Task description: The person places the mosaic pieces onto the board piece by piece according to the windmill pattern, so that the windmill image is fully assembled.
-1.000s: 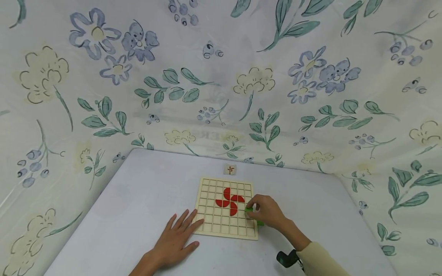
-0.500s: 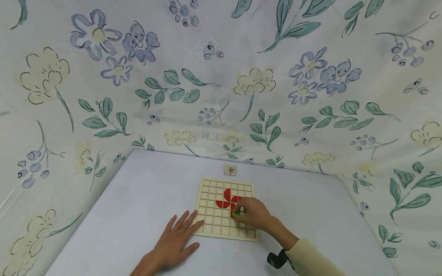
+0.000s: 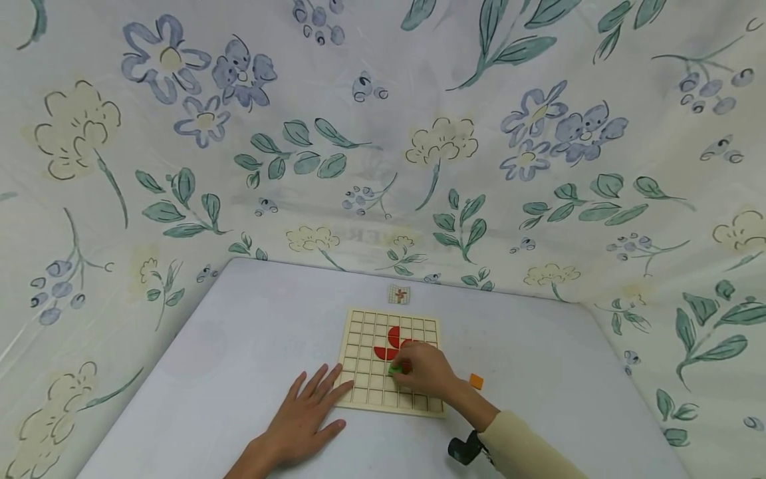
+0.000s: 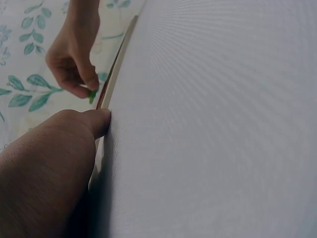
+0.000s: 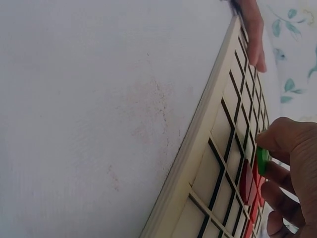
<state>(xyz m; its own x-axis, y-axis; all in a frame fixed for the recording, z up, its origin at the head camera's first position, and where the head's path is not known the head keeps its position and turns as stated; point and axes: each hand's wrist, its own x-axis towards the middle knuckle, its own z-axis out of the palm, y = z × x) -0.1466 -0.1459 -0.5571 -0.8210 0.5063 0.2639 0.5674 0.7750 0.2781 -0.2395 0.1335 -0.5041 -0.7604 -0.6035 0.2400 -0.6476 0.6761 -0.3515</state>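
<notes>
A pale wooden grid board [image 3: 362, 326] lies on the table, with several red petal-like pieces [image 3: 393, 336] forming a pinwheel at its middle. Thumb and fingers of my right hand [image 3: 426, 370] pinch a small green piece [image 3: 394, 370] just left of the lowest red piece. The right wrist view shows this green piece [image 5: 262, 160] between thumb and index finger, beside a red piece [image 5: 247, 182]. Part of the pinwheel is hidden behind that hand. My left hand [image 3: 306, 418] rests with spread fingers at the board's left edge, its fingertips touching the frame.
Beyond the board lies a small card [image 3: 399, 295] with a red pinwheel pattern. An orange square piece [image 3: 475, 381] sits on the white table [image 3: 269, 313], right of the board. A dark device [image 3: 464, 450] hangs at my right wrist. Floral cloth [image 3: 371, 166] surrounds the table.
My right hand has carried the green piece leftward from the board's right edge across the grid. The orange piece has come into view. My left hand stays where it was.
</notes>
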